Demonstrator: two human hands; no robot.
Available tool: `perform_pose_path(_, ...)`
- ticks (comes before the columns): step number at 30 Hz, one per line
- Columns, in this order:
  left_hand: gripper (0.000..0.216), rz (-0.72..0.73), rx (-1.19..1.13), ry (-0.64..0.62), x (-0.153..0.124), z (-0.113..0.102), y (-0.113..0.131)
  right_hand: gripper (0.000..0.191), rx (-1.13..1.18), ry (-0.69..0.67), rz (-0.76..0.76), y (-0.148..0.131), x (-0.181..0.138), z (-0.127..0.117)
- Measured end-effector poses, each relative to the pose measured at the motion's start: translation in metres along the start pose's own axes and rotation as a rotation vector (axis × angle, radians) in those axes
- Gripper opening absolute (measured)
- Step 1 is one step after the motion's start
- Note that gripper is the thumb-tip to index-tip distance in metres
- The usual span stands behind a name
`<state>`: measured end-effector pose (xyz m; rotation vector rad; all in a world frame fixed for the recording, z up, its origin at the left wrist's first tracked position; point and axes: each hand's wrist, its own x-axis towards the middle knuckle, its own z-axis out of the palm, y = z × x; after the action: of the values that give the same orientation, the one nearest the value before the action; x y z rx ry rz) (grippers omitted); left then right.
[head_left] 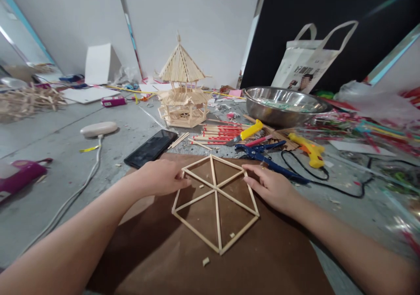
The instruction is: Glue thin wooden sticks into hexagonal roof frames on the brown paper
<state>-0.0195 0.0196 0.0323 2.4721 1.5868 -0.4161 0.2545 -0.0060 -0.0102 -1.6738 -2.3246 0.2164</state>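
Note:
A flat hexagon frame of thin wooden sticks [215,199], with spokes crossing at its middle, lies on a brown board [197,251]. My left hand [162,177] rests at the frame's left upper corner, fingers curled and pinching a stick there. My right hand [271,185] lies at the frame's right upper edge, fingers stretched flat and touching the stick. Behind the board stands a finished stick pagoda model [182,89].
A black phone [151,147] lies left of the board's far edge. Blue pliers [262,155], a yellow-handled knife [246,133], a yellow glue gun [308,148] with black cord, red-tipped sticks [216,134] and a steel bowl [285,105] crowd the right. A white cable [88,172] runs left.

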Motion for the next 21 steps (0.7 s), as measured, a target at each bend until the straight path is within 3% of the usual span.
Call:
perform_pose_path(6,0.031,0.015,-0.004,0.024,0.004,0.004,0.0,0.034,0.055,0.006,0.025,-0.001,0.0,-0.001)
perform_pose_path(11,0.025,-0.056,0.008,0.147,0.011,0.01,-0.002,0.028,0.152,0.003,0.029,-0.006,-0.002,-0.008)
perform_pose_path(15,0.028,-0.117,-0.011,0.256,0.017,0.014,0.001,0.023,0.245,-0.088,-0.057,-0.012,-0.005,-0.014)
perform_pose_path(21,0.027,-0.096,-0.039,0.338,0.024,0.019,0.005,0.022,0.304,-0.255,-0.175,-0.017,-0.009,-0.016)
